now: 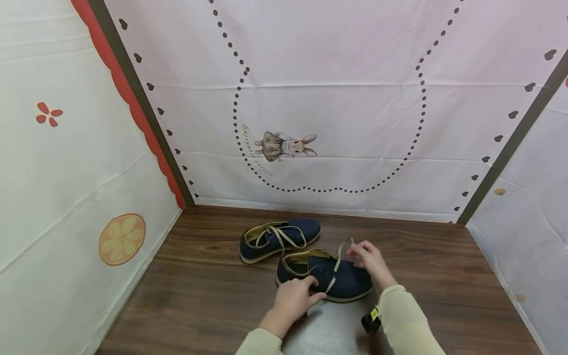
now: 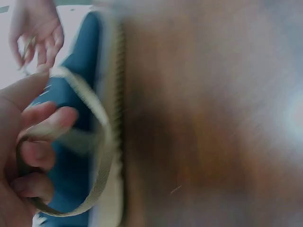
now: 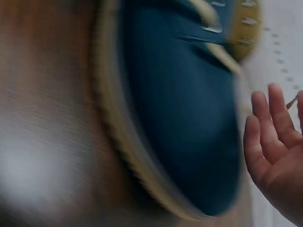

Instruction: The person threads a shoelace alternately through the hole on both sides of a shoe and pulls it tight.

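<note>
A navy lace-up shoe (image 1: 352,280) with a tan sole lies with its toe to the right, both hands at it. My left hand (image 1: 290,297) is at its near side, fingers curled around one end of the beige shoelace (image 2: 105,142), which bows out in a loop in the left wrist view. Over the toe's far side, my right hand (image 1: 369,259) pinches the lace's other end, raised above the shoe. The lace (image 1: 338,261) runs through only the front eyelets. In the right wrist view, the shoe's toe (image 3: 184,118) fills the middle.
Behind it sits the matching navy shoe (image 1: 306,229), its laces loose over the top. Both rest on a dark wood tabletop (image 1: 199,281). White printed cloth (image 1: 355,123) walls in the back and sides. A small black device (image 1: 370,324) hangs by the right wrist.
</note>
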A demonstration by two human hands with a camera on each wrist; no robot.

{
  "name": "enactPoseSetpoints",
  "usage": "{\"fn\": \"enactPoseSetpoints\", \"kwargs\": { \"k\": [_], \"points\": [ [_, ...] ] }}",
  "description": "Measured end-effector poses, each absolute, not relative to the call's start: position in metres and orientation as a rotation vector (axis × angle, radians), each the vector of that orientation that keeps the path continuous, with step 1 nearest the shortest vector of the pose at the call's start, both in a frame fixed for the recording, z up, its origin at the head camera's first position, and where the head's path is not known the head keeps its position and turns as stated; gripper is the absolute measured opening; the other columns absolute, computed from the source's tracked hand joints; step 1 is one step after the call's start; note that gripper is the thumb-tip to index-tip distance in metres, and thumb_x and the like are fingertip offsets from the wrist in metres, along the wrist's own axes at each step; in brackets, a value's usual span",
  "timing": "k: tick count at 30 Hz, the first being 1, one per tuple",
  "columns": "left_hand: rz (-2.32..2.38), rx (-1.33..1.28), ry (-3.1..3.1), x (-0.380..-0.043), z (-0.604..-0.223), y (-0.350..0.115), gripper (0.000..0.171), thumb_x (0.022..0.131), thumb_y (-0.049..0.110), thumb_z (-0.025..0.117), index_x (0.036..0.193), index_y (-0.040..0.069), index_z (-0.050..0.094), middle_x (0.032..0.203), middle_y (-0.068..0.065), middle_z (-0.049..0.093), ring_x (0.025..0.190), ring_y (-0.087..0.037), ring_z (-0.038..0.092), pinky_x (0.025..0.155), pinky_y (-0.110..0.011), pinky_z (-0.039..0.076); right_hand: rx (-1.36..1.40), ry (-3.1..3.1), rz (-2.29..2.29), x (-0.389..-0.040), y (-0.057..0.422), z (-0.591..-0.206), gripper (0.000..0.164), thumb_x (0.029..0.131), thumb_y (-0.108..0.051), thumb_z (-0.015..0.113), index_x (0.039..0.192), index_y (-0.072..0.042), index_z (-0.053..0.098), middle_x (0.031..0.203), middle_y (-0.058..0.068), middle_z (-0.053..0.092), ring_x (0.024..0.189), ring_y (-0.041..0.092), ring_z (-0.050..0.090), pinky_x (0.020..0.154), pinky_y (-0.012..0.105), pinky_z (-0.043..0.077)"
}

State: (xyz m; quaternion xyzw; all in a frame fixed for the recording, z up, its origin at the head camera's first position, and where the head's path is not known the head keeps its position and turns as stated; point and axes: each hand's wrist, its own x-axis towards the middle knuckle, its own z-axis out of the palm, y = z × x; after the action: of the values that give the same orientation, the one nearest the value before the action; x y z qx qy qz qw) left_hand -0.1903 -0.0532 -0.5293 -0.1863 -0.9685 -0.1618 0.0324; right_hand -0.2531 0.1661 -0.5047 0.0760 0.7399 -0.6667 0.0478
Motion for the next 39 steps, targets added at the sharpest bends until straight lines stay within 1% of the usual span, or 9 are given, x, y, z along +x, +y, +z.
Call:
{"fn": "enactPoseSetpoints", "kwargs": {
  "k": [5, 9, 13, 20, 25, 31, 35, 37, 39],
  "points": [
    [-0.424, -0.519, -2.978, -0.19, -0.543, -0.033, 0.033, 0.079, 0.055, 0.064, 0.079, 0.022, 0.062, 0.057, 0.009, 0.053, 0.047, -0.01, 0.049, 0.044, -0.026, 0.038, 0.214, 2.34, -1.879, -0.248, 0.149, -0.524, 0.017, 0.094, -0.016, 0.052, 0.085, -0.002, 0.052, 0.082, 0.009, 0.066, 0.079, 0.021, 0.063, 0.064, 0.031, 0.043],
    [-0.422, -0.581, -2.893, -0.19, -0.547, -0.029, 0.023, 0.083, 0.035, 0.067, 0.068, 0.022, 0.056, 0.052, 0.012, 0.048, 0.043, -0.007, 0.045, 0.041, -0.023, 0.035, 0.139, 2.354, -1.813, -0.245, 0.141, -0.527, 0.016, 0.093, -0.016, 0.053, 0.086, -0.001, 0.052, 0.082, 0.011, 0.066, 0.075, 0.022, 0.061, 0.058, 0.031, 0.041],
    [-0.59, -0.677, -2.914, -0.188, -0.542, -0.034, 0.021, 0.076, 0.02, 0.065, 0.061, 0.022, 0.05, 0.049, 0.016, 0.04, 0.042, -0.002, 0.037, 0.041, -0.019, 0.03, 0.13, 2.346, -1.824, -0.245, 0.14, -0.528, 0.017, 0.094, -0.015, 0.053, 0.086, 0.0, 0.051, 0.084, 0.013, 0.067, 0.077, 0.022, 0.061, 0.06, 0.031, 0.044],
    [-0.724, -0.918, -3.243, -0.183, -0.529, -0.044, 0.025, 0.073, 0.018, 0.066, 0.057, 0.02, 0.047, 0.05, 0.012, 0.037, 0.044, -0.006, 0.035, 0.045, -0.021, 0.028, 0.139, 2.34, -1.86, -0.246, 0.142, -0.529, 0.016, 0.094, -0.013, 0.053, 0.086, 0.0, 0.051, 0.084, 0.013, 0.067, 0.079, 0.024, 0.062, 0.064, 0.034, 0.048],
    [-0.667, -0.935, -3.415, -0.18, -0.528, -0.052, 0.03, 0.073, 0.016, 0.067, 0.053, 0.019, 0.044, 0.048, 0.009, 0.034, 0.043, -0.009, 0.032, 0.044, -0.022, 0.026, 0.141, 2.329, -1.872, -0.246, 0.142, -0.528, 0.015, 0.094, -0.012, 0.053, 0.086, 0.0, 0.051, 0.085, 0.014, 0.066, 0.08, 0.025, 0.062, 0.065, 0.035, 0.048],
    [-0.602, -0.851, -3.401, -0.182, -0.519, -0.071, 0.025, 0.074, 0.018, 0.07, 0.06, 0.02, 0.049, 0.055, 0.01, 0.043, 0.048, -0.007, 0.038, 0.048, -0.023, 0.032, 0.157, 2.468, -1.905, -0.247, 0.148, -0.518, 0.019, 0.09, -0.012, 0.06, 0.08, 0.002, 0.052, 0.081, 0.006, 0.057, 0.07, 0.016, 0.055, 0.062, 0.029, 0.045],
    [-0.865, -0.795, -3.333, -0.191, -0.514, -0.094, 0.014, 0.076, 0.017, 0.071, 0.071, 0.019, 0.058, 0.063, 0.01, 0.05, 0.053, -0.006, 0.044, 0.051, -0.024, 0.037, 0.074, 2.55, -2.134, -0.25, 0.16, -0.494, 0.024, 0.087, -0.005, 0.063, 0.072, 0.007, 0.048, 0.097, 0.011, 0.051, 0.085, 0.015, 0.048, 0.072, 0.022, 0.039],
    [-1.123, -0.768, -3.258, -0.198, -0.512, -0.107, 0.008, 0.079, 0.012, 0.069, 0.078, 0.016, 0.061, 0.063, 0.008, 0.051, 0.052, -0.006, 0.045, 0.05, -0.024, 0.038, -0.021, 2.479, -2.276, -0.25, 0.167, -0.475, 0.028, 0.089, -0.004, 0.06, 0.067, 0.004, 0.044, 0.105, 0.008, 0.056, 0.097, 0.015, 0.048, 0.082, 0.023, 0.036],
    [-1.398, -0.755, -3.145, -0.204, -0.509, -0.119, 0.005, 0.083, 0.01, 0.067, 0.086, 0.01, 0.063, 0.064, 0.006, 0.054, 0.053, -0.007, 0.047, 0.05, -0.024, 0.039, -0.111, 2.321, -2.414, -0.25, 0.173, -0.457, 0.03, 0.09, -0.005, 0.059, 0.064, -0.001, 0.045, 0.101, 0.002, 0.064, 0.1, 0.013, 0.053, 0.087, 0.024, 0.035]
  ]
}}
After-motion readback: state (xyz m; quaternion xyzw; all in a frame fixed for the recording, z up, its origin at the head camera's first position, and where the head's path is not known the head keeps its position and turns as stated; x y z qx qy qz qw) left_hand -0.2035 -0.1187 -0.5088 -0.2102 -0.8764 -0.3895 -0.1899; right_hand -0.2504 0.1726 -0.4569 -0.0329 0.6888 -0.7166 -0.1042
